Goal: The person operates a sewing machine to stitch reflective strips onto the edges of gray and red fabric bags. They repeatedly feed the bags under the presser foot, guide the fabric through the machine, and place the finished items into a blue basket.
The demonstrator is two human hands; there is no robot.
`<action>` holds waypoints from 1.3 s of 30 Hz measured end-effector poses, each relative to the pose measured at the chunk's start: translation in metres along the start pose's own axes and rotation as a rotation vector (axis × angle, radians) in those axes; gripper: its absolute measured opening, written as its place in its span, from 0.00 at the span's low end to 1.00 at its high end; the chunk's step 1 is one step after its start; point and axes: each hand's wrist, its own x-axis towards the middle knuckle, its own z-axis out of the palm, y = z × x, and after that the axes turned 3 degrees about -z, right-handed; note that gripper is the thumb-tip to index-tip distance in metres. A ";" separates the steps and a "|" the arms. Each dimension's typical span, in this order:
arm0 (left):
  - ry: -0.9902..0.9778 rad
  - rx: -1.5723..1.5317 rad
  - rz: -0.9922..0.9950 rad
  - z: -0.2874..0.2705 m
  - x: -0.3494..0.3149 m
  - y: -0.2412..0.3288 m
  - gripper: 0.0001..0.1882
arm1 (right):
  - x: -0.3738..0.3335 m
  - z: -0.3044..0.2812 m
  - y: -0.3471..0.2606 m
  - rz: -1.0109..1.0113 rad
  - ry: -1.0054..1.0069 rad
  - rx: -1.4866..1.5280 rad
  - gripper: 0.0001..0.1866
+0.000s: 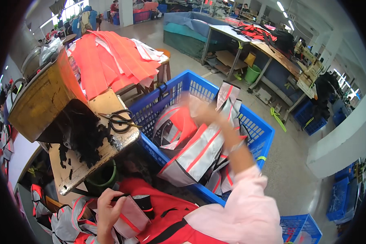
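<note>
My left hand is closed on the black-edged rim of a grey fabric bag with a red stripe, low in front of me by my lap. My right hand, smeared by motion, reaches out over a blue plastic basket; its fingers cannot be made out. Inside the basket lie several grey and red sewn fabric bags with black edging, just under my right forearm. More such fabric pieces are heaped beside my left hand.
Black-handled scissors lie on a worn board at left, by a yellow machine housing and black scraps. Behind are stacked red fabric strips. A sewing machine stands on a far bench; another blue basket sits lower right.
</note>
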 end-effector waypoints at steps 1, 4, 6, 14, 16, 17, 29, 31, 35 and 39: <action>0.026 0.047 0.042 0.006 0.002 -0.001 0.06 | -0.016 0.061 -0.005 -0.082 -0.257 0.319 0.26; 0.032 0.147 0.036 0.012 0.001 -0.005 0.07 | -0.079 0.186 -0.069 0.135 -0.521 -0.049 0.37; 0.010 0.161 0.007 0.008 -0.008 -0.011 0.07 | -0.124 0.215 -0.047 0.228 -0.451 -0.327 0.44; 0.033 0.145 -0.068 0.000 -0.019 -0.026 0.08 | -0.190 0.177 0.079 0.225 -0.283 -0.544 0.36; 0.031 0.197 -0.046 0.001 -0.019 -0.023 0.09 | -0.203 0.156 0.120 0.328 -0.303 -0.468 0.22; 0.027 0.226 -0.001 0.001 -0.019 -0.025 0.08 | -0.221 0.145 0.144 0.375 -0.289 -0.504 0.20; 0.027 0.295 -0.010 -0.042 -0.046 -0.067 0.14 | -0.384 0.204 0.286 0.821 -0.320 -0.929 0.18; 0.073 0.406 0.010 -0.030 -0.053 -0.071 0.14 | -0.354 0.195 0.267 0.846 -0.691 -0.915 0.20; -0.001 0.435 -0.057 -0.014 -0.042 -0.066 0.16 | -0.246 0.159 0.185 0.688 -0.358 -0.447 0.17; 0.004 0.355 0.098 0.013 0.002 -0.050 0.13 | -0.131 0.156 0.007 0.566 0.335 -0.048 0.16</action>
